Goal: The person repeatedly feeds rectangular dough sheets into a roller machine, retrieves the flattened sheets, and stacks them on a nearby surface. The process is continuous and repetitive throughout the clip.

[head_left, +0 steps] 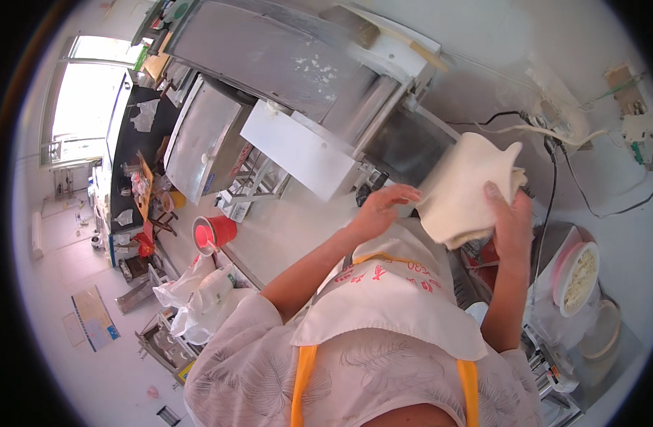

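My right hand [510, 219] grips the right edge of a thick, folded sheet of pale dough [460, 184], thumb on top. The dough hangs in front of my apron, beside a dough-rolling machine [268, 53], with its layers showing at the right and lower edges. My left hand [382, 211] is by the dough's left side with its fingers extended and holds nothing. Its fingertips are close to the edge; whether they touch is hard to tell. The machine's metal roller [372, 109] lies just beyond, between white side housings [300, 147], and white flecks are scattered on its metal bed.
Black and white cables [553, 176] hang on the right wall by a circuit breaker [640, 139]. A white bowl [558, 288] of pale crumbs stands at lower right. To the left are a red bucket [225, 228], white plastic bags [204, 293] and a metal-topped unit [204, 133].
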Action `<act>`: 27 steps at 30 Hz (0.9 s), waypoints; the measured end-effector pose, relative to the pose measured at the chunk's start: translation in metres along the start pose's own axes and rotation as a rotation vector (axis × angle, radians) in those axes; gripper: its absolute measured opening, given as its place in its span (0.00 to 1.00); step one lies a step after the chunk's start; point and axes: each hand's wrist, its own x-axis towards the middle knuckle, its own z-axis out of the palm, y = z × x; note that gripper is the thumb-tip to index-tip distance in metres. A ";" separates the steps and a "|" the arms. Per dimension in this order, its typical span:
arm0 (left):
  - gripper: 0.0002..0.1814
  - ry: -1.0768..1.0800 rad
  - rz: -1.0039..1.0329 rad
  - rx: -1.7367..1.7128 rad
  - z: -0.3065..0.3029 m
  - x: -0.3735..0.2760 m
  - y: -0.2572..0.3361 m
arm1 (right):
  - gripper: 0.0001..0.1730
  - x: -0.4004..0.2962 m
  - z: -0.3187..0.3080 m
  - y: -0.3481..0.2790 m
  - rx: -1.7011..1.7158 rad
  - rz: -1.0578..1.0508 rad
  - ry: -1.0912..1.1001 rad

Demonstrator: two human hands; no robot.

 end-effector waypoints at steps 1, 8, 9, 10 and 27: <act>0.37 0.016 -0.014 -0.096 -0.012 0.002 0.005 | 0.21 -0.009 0.005 -0.031 0.004 -0.028 0.021; 0.21 -0.070 -0.047 -0.205 -0.088 0.050 0.064 | 0.23 -0.041 0.084 -0.221 -0.100 -0.552 0.166; 0.22 -0.105 -0.057 -0.234 -0.097 0.060 0.072 | 0.22 -0.037 0.101 -0.243 -0.337 -0.805 0.161; 0.26 -0.082 -0.026 -0.173 -0.110 0.058 0.090 | 0.21 -0.033 0.120 -0.264 -0.548 -1.066 0.195; 0.32 0.301 -0.059 -0.157 -0.700 0.098 0.240 | 0.21 0.142 0.332 -0.336 0.183 -0.526 -0.190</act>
